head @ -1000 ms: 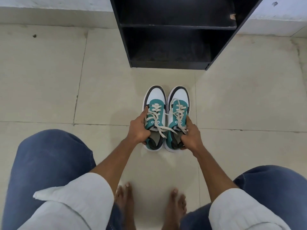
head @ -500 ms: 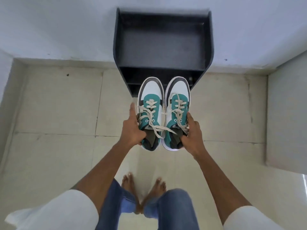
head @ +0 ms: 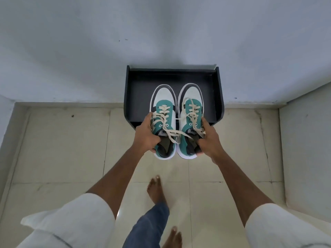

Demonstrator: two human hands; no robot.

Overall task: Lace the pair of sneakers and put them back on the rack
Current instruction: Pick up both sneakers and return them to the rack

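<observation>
Two teal, white and black sneakers with cream laces hang side by side in the air, toes pointing away from me. My left hand (head: 146, 134) grips the left sneaker (head: 163, 111) at its outer side and heel. My right hand (head: 210, 140) grips the right sneaker (head: 190, 104) the same way. Their toes are over the top shelf of the black rack (head: 139, 90), which stands against the wall. Loose lace ends trail across both tongues.
A grey-white wall (head: 161, 33) rises behind the rack. Beige tiled floor (head: 62, 144) spreads left and right. A low pale ledge or wall (head: 304, 149) closes off the right side. My bare feet (head: 156, 189) are on the tiles below the shoes.
The sneakers were lifted off the floor as I stood up. They have moved forward and now hover over the rack's top shelf, both hands still gripping them.
</observation>
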